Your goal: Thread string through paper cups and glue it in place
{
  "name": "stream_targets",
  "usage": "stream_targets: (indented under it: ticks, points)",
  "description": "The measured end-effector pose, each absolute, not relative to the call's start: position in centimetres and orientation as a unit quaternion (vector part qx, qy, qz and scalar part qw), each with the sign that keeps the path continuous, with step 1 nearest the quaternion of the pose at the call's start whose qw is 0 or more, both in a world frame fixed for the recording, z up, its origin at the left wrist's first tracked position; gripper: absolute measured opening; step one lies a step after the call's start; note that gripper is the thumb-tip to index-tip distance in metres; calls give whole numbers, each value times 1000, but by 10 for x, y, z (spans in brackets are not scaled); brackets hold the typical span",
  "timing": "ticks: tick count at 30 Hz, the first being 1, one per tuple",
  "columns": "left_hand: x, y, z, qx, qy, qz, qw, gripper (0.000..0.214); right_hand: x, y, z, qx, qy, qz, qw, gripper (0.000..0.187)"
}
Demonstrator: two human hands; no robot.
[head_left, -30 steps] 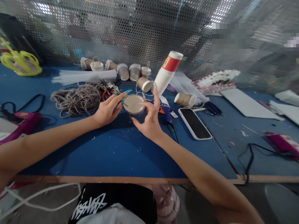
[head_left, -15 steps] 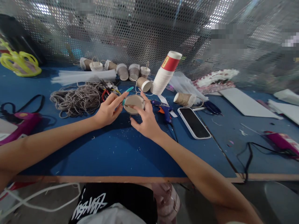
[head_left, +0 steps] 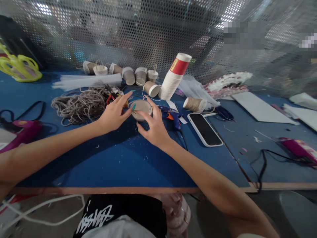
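Note:
A pale paper cup (head_left: 141,106) stands mouth up toward me, with grey-brown cord running about its rim. My right hand (head_left: 155,127) grips the cup from the right, one finger lying across its mouth. My left hand (head_left: 114,114) is at the cup's left side, its fingers spread and the thumb touching the rim near the cord. Whether cord is pinched there is too small to make out. Left of the hands lies a tangled heap of grey-brown cord (head_left: 79,105). A blue glue gun (head_left: 175,119) with an orange trigger rests just right of my right hand.
A tilted stack of white paper cups (head_left: 171,82) stands behind the hands, beside several cord-wrapped cups (head_left: 141,76). To the right are a phone (head_left: 205,130), another wrapped cup (head_left: 194,104) and a white board (head_left: 262,107). Magenta glue guns (head_left: 26,134) lie at both sides. A perforated metal screen (head_left: 138,36) closes the back.
My left hand's fingers have opened a little and shifted at the rim, the thumb now over the cup's left edge. My right hand keeps its hold on the cup.

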State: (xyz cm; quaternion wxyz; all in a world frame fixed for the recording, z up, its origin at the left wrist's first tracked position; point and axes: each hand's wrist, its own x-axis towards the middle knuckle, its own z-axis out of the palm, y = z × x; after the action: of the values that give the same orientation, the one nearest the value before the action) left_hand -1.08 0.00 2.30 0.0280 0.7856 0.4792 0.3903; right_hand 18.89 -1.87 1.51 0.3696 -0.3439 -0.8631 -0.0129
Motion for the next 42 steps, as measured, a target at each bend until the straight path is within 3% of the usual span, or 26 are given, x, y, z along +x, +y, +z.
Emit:
stream_targets:
  ticks: [4, 11, 15, 21, 28, 35, 39, 42]
  points:
    - [-8, -3, 38, 755, 554, 327, 127, 48, 188, -20, 16, -344, -860, -38, 376, 40]
    - [-2, -7, 45, 719, 568, 353, 190, 15, 184, -22, 18, -306, -839, -113, 436, 68]
    - [-2, -7, 50, 730, 556, 349, 188, 37, 185, -19, 18, -315, -837, -51, 444, 73]
    - [-4, -12, 63, 740, 565, 306, 197, 37, 187, -13, 12, -282, -836, -36, 469, 86]
    - [-8, -13, 78, 778, 543, 238, 209, 29, 189, -17, 19, -318, -834, -40, 449, 72]
    - [-4, -22, 86, 801, 569, 156, 96, 35, 192, -9, 17, -226, -826, -95, 507, 90]
    - [-2, -24, 86, 790, 603, 114, 3, 43, 190, -13, 17, -266, -830, -38, 488, 78]
    - [-1, -24, 88, 790, 608, 84, 0, 47, 189, -16, 16, -279, -830, -6, 484, 74]
